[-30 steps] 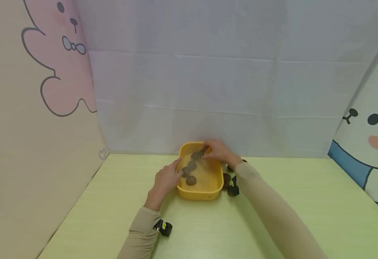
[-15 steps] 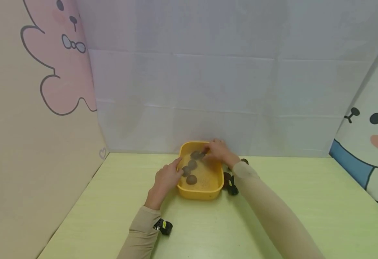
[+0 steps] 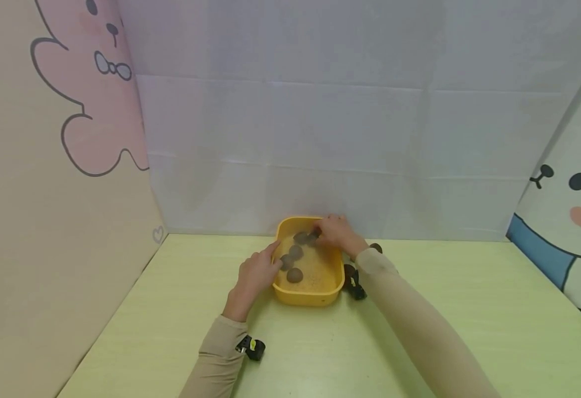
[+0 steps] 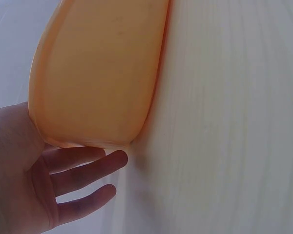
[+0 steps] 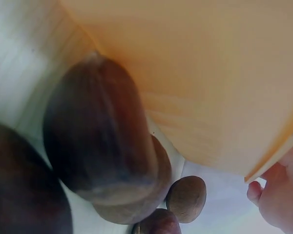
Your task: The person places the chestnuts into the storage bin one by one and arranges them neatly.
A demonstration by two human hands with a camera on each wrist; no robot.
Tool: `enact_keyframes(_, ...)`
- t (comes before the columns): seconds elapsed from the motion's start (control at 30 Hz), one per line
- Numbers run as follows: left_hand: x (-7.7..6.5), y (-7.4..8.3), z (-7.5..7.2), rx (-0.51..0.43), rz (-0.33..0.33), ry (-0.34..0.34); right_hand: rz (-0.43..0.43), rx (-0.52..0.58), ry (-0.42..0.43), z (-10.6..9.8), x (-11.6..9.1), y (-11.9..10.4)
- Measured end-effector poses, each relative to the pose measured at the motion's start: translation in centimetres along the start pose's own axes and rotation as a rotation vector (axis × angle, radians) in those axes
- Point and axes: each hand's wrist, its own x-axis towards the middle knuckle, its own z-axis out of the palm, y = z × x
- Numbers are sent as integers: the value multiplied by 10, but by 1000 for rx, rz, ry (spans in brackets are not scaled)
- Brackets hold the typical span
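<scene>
Yellow tray [image 3: 308, 299], lower centre, still gripped by left hand [image 3: 256, 273]. Dark nut [image 3: 312, 239] pinched by right hand [image 3: 339, 231]; right-wrist camera [image 3: 356, 288] shifted slightly leftward.

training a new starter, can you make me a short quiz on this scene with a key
1. What colour is the tub?
A) blue
B) yellow
C) black

2. True or false: nuts lie both inside the tub and on the table beside it.

3. Which hand is at the tub's left rim, and which reaches over its far right part?

Key:
1. B, yellow.
2. True; the right wrist view shows several outside, next to the tub's wall.
3. The left hand is at the left rim; the right hand reaches over the far right part.
</scene>
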Motion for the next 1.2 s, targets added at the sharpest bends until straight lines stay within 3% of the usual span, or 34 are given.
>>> enact_keyframes(0.5, 0, -1, 2, -20, 16, 1, 28, -116, -14, 7, 1, -6)
enact_keyframes(0.63, -1, 0, 1, -21, 18, 5, 9, -49, 11, 4, 0, -3)
enact_keyframes(0.93, -2, 1, 0, -14, 9, 11, -156, 58, 164, -14, -17, 17)
enact_keyframes(1.2, -2, 0, 0, -11, 10, 12, -145, 162, 222, -26, -38, 42)
